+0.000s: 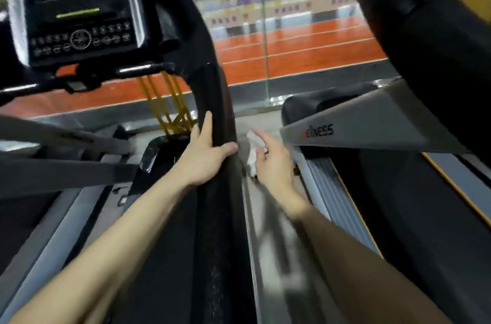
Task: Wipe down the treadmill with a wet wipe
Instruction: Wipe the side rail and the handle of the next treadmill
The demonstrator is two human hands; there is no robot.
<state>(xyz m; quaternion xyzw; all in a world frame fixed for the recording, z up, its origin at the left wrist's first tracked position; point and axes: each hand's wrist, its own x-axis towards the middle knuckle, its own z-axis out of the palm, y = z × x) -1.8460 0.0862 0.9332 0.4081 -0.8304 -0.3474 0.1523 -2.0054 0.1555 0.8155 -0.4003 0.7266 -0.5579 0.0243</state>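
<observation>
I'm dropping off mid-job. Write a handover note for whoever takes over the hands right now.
Left hand grips the black handrail, thumb across it, fingers along its far side.
Right hand holds the wet wipe, index finger out, just right of the handrail.
Done: the picture does not show which surfaces are already wiped.
Left, probably: wipe the handrail, then the console.

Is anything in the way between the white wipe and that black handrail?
Only the person's own left hand, holding the black handrail with its thumb across the side facing the wet wipe in the right hand. Otherwise the gap looks clear.
</observation>
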